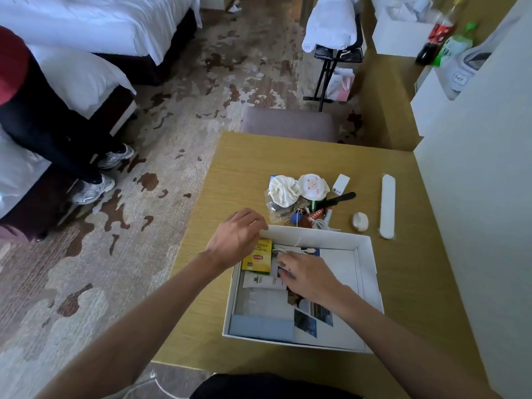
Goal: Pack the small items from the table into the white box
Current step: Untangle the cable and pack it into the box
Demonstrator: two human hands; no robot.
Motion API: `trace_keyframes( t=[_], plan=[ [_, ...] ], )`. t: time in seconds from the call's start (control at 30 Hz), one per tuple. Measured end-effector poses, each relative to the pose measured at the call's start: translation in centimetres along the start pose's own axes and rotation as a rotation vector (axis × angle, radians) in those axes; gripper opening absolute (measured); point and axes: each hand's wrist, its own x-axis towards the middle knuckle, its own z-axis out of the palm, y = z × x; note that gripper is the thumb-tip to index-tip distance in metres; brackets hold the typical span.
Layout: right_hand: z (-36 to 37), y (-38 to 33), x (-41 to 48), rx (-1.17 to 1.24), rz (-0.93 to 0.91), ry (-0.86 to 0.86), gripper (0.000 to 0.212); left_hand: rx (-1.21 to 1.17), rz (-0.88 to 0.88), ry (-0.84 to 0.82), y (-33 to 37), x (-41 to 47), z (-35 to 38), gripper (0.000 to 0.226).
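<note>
In the head view, the white box [370,254] sits open on the wooden surface [244,168] right before the person, its long axis running from the near edge away towards the heap of small items still outside it. The left hand [236,240] rests curled over the box's far left corner, seemingly steadying it; whether it pinches the wall cannot be told. The right hand [305,275] lies palm down inside the box, fingers spread and pressing on papers next to a yellow tea packet [259,259] and a white cable [290,249], clamped on nothing visible. Just beyond the far wall lie a cloth bundle [283,191], a round pig-faced pouch [312,185], a charger [341,184], a black comb [336,200], keys [299,218], a small white case [360,221] and a long white case [387,205] whose long axis points away from the person. The cloth looks soft and light, best gathered whole; the long case seems stiff, and is likely easiest pinched at mid-length.
</note>
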Motion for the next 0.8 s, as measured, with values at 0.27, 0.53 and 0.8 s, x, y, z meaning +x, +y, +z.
trace_keyframes(
  t=[0.27,0.53,0.8],
  plan=[
    [-6.6,5.2,-0.8,0.136,0.229,0.401,0.015,-0.158,-0.190,-0.002,-0.8,4.5,2.2,0.022],
    [-7.5,13.7,1.9,0.212,0.467,0.107,0.014,-0.374,-0.464,-0.424,-1.2,11.3,7.5,0.024],
    [-3.6,18.8,7.4,0.150,0.491,-0.399,0.013,-0.303,-0.435,-0.712,-1.0,14.4,10.4,0.034]
  ],
)
